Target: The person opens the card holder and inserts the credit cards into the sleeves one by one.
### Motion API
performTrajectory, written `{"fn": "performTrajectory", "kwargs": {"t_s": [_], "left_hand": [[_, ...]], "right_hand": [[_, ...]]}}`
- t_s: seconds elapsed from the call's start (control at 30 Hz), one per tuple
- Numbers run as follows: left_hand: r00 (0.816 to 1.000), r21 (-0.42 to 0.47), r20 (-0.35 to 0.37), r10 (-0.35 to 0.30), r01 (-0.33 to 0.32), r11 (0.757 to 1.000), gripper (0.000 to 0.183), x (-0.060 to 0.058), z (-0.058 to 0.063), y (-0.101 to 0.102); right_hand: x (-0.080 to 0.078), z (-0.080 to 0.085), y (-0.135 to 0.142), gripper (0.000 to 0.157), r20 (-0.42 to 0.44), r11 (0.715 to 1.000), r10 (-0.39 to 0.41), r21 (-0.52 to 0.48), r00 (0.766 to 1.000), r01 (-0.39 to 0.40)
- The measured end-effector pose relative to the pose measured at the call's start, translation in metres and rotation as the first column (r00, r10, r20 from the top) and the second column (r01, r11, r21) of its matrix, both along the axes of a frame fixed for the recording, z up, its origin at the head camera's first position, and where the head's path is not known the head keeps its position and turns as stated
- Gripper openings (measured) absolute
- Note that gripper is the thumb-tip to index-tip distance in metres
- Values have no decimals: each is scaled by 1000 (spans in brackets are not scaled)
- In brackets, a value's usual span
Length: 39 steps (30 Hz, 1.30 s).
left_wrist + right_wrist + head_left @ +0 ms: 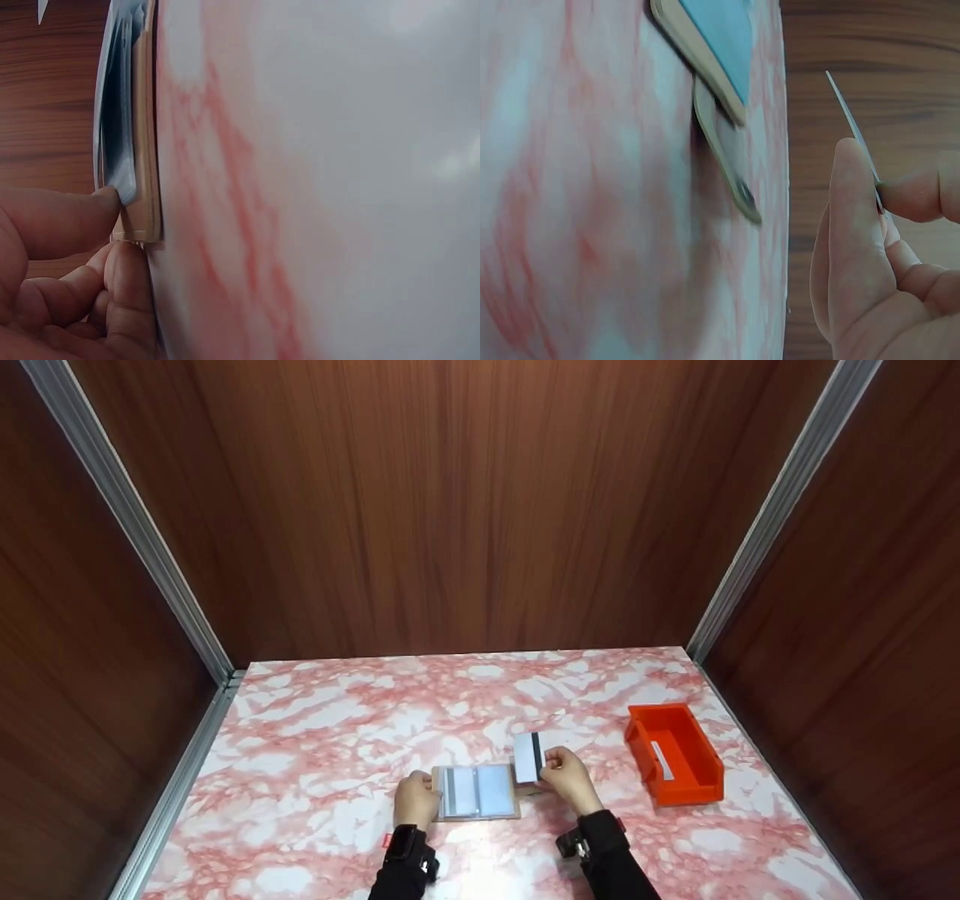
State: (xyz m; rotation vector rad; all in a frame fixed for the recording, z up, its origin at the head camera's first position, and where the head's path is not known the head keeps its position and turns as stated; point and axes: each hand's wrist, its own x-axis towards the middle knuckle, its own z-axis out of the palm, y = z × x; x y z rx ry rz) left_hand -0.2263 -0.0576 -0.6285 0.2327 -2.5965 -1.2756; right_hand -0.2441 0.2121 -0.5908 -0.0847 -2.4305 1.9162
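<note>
An open card holder (pixel 496 790) with a tan cover and clear plastic sleeves lies on the table. My left hand (pixel 416 801) pinches its left edge; in the left wrist view the thumb presses on the sleeve corner and the fingers are at the tan cover (pixel 146 165). A white card with a dark stripe shows in the left sleeve. Between right thumb and fingers, my right hand (pixel 567 777) holds a white card (pixel 526 757) with a black stripe, raised over the holder's right edge. The right wrist view shows this card (pixel 855 127) nearly edge-on.
An orange bin (pixel 679 757) with a white label inside stands at the right of the table. The holder's strap (pixel 718 154) sticks out from its right side. Brown wood-grain panels (pixel 450 510) wall the red-and-white marbled table (pixel 322 720) at the back and both sides.
</note>
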Motion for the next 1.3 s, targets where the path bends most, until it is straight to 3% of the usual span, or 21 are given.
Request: {"fn": "performTrajectory", "kwargs": {"t_s": [0.47,0.73,0.93,1.3], "left_hand": [[1000,4,-22,-1,1,1000,26,4,5,2],[1000,0,-23,2,-2,1000,25,5,7,2],[999,-14,-45,14,-15,1000,25,4,4,2],[999,-7,-31,12,-12,1000,26,3,0,2]], "right_hand": [[11,-18,-38,26,11,993,117,2,993,-117],[14,-23,-48,25,11,985,139,100,990,-140],[16,-25,-53,25,10,981,158,111,987,-159],[17,-27,-56,20,-70,929,139,354,988,-105]]}}
